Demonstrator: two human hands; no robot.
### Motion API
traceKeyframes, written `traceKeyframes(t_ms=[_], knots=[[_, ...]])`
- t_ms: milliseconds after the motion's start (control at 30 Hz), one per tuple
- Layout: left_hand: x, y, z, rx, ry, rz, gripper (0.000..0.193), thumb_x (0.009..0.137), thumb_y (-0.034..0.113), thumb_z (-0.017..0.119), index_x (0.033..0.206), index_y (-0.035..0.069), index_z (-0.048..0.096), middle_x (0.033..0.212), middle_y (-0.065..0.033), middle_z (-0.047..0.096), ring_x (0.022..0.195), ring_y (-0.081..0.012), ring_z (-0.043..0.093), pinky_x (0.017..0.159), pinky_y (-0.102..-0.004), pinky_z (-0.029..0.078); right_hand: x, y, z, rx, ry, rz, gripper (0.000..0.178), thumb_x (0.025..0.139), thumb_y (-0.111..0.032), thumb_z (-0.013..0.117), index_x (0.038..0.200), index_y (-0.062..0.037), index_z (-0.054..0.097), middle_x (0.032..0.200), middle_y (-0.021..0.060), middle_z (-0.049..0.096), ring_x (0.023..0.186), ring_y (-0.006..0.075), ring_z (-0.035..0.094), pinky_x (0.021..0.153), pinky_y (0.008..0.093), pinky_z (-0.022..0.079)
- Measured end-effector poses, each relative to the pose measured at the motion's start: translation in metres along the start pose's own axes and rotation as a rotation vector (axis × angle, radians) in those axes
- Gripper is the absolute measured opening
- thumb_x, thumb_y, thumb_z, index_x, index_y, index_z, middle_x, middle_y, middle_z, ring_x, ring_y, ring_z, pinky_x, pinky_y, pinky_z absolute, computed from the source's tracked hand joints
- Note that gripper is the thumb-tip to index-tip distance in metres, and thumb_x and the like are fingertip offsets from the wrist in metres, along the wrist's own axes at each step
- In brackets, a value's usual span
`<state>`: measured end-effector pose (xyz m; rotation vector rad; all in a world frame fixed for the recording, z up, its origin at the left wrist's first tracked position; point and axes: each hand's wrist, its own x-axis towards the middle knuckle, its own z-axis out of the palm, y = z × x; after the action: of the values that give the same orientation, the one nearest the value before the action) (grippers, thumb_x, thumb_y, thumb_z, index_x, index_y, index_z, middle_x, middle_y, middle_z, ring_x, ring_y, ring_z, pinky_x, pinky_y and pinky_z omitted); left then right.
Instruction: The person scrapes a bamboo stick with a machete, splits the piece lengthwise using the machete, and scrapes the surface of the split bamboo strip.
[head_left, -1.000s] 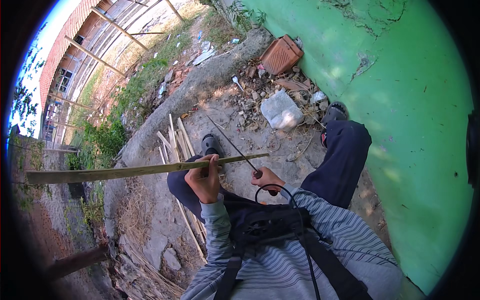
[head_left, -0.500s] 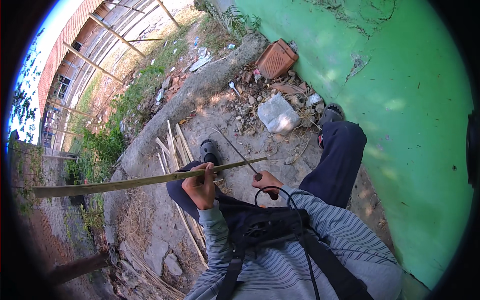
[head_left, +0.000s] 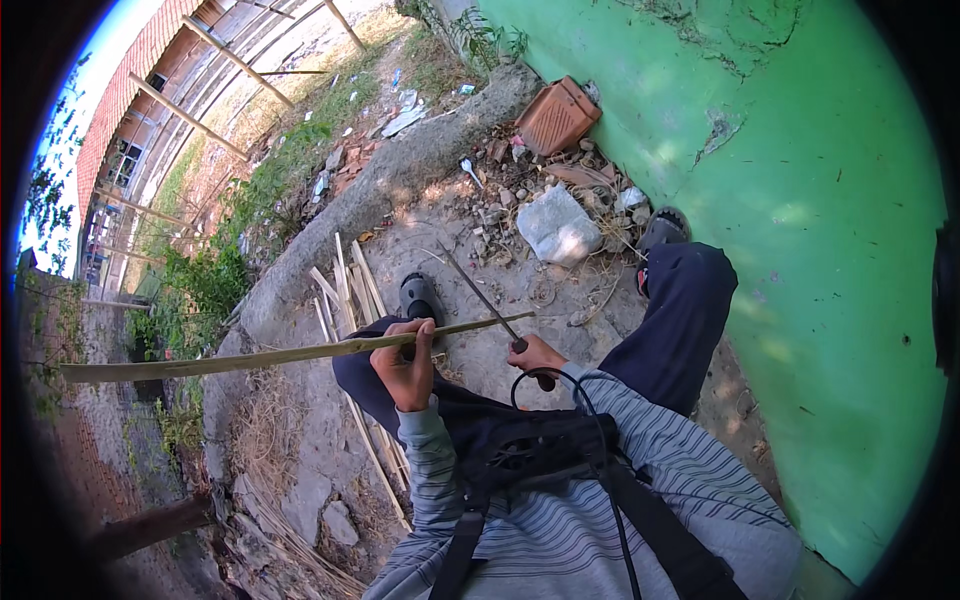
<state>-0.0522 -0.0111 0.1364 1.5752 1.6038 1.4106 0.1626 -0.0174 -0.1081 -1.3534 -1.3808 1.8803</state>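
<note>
A long, flat bamboo strip [head_left: 220, 364] lies across the front of me, its wide end far out to the left and its narrow end above my right hand. My left hand [head_left: 403, 368] is closed around it toward the narrow end, thumb up along the strip. In my right hand [head_left: 538, 357] is the dark handle of a knife [head_left: 478, 290] with a long, thin blade. The blade points away and to the left, crossing the strip near its narrow end. Whether the two touch there I cannot tell.
Several split bamboo strips [head_left: 350, 290] lie on the ground by my left foot. Ahead are a whitish block [head_left: 559, 227], rubble and an orange-brown plastic container [head_left: 557, 116]. A green wall [head_left: 830, 270] rises on the right. A low concrete ridge [head_left: 380, 190] curves around the left.
The knife blade has turned slightly, its tip shifting a little to the right. My left hand and the bamboo strip have moved only slightly.
</note>
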Motion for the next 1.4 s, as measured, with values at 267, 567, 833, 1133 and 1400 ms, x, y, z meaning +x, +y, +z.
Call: traceKeyframes(t_ms=[267, 567, 833, 1133, 1400], knots=[[0.002, -0.017, 0.023, -0.708, -0.135, -0.099, 0.046, 0.109, 0.029, 0.050, 0.071, 0.004, 0.046, 0.068, -0.0028, 0.043, 0.066, -0.0151, 0.044, 0.064, -0.0322, 0.038, -0.011, -0.033, 0.012, 0.048, -0.046, -0.196, 0.019, 0.079, -0.010, 0.072, 0.077, -0.0049, 0.055, 0.066, -0.0045, 0.048, 0.063, 0.0080, 0.043, 0.060, 0.0299, 0.038], [-0.002, -0.040, 0.041, -0.892, -0.053, 0.014, 0.058, 0.113, 0.028, 0.044, 0.061, 0.011, 0.024, 0.054, 0.0036, 0.021, 0.048, -0.0099, 0.017, 0.048, -0.0331, 0.016, -0.028, -0.068, 0.005, -0.029, -0.133, -0.222, 0.025, 0.076, -0.013, 0.072, 0.071, -0.0056, 0.049, 0.060, -0.0032, 0.042, 0.059, 0.0082, 0.039, 0.056, 0.0310, 0.033], [-0.010, -0.035, 0.052, -0.840, 0.152, 0.015, 0.058, 0.114, 0.029, 0.041, 0.061, 0.012, 0.023, 0.053, 0.0042, 0.020, 0.047, -0.0089, 0.017, 0.047, -0.0316, 0.016, -0.029, -0.062, 0.019, 0.063, -0.049, -0.142, 0.026, 0.076, -0.014, 0.073, 0.069, -0.0048, 0.049, 0.058, -0.0019, 0.044, 0.058, 0.0081, 0.040, 0.056, 0.0310, 0.034], [-0.014, -0.037, 0.045, -0.839, 0.146, 0.044, 0.058, 0.114, 0.029, 0.040, 0.061, 0.012, 0.023, 0.052, 0.0039, 0.020, 0.046, -0.0091, 0.017, 0.046, -0.0321, 0.017, -0.019, -0.045, 0.018, -0.015, -0.070, -0.125, 0.026, 0.075, -0.015, 0.073, 0.067, -0.0050, 0.050, 0.057, -0.0001, 0.045, 0.057, 0.0093, 0.041, 0.055, 0.0323, 0.035], [-0.018, -0.041, 0.043, -0.837, 0.177, 0.053, 0.056, 0.114, 0.028, 0.041, 0.063, 0.012, 0.023, 0.054, 0.0039, 0.020, 0.047, -0.0089, 0.016, 0.047, -0.0323, 0.016, -0.026, -0.054, 0.023, -0.065, -0.001, -0.085, 0.024, 0.074, -0.016, 0.075, 0.070, -0.0033, 0.055, 0.061, 0.0016, 0.052, 0.060, 0.0119, 0.046, 0.058, 0.0345, 0.039]])
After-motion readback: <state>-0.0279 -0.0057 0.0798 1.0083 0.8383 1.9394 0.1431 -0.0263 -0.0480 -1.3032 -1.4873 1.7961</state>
